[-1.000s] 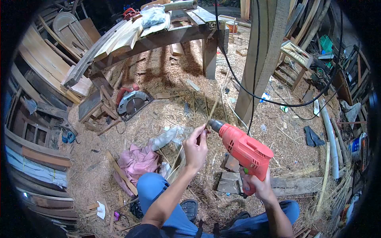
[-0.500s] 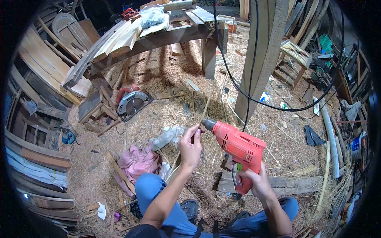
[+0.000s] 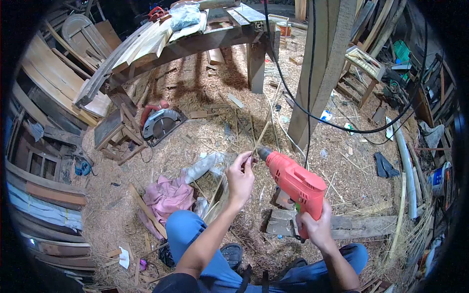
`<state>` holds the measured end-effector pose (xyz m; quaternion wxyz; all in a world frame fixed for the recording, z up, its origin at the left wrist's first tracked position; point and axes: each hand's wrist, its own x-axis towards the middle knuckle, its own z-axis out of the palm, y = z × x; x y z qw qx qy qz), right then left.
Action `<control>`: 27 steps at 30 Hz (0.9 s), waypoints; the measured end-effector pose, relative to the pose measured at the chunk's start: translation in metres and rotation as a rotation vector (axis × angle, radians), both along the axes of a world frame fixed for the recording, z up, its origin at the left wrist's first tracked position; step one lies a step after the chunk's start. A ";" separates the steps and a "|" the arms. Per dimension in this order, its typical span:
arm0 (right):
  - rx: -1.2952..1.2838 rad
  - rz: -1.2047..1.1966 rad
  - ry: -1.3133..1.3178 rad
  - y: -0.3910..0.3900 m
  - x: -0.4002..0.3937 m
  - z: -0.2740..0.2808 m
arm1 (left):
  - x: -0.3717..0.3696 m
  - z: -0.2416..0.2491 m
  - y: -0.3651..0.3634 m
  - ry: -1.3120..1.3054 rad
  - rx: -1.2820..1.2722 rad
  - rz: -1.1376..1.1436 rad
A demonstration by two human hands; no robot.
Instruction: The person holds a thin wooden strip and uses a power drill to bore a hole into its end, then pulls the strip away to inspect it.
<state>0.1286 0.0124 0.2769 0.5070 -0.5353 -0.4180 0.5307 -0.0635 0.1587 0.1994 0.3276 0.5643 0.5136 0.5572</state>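
Observation:
A red power drill is in my right hand, whose fingers wrap round its handle. Its dark chuck points up and to the left. My left hand is closed in a pinch on a thin wooden strip, right at the front of the chuck. The strip slants up and to the right from the fingertips. The strip's lower end is hidden by the fingers.
Wood shavings cover the ground. A circular saw rests beside a small wooden stool. A pink cloth lies left of my knee. A wooden post with hanging black cables stands ahead, near a plank-laden bench. A timber lies at right.
My left hand has shifted slightly right, and the strip leans further right. The drill has tilted a little, with its chuck further right.

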 end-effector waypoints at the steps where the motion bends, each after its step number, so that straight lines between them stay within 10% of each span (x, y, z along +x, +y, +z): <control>1: -0.001 -0.002 0.001 -0.002 0.001 -0.003 | -0.004 -0.003 0.004 0.010 -0.038 0.063; 27: 0.085 -0.026 -0.180 -0.020 0.013 -0.008 | 0.007 0.017 -0.009 -0.401 -0.197 -0.182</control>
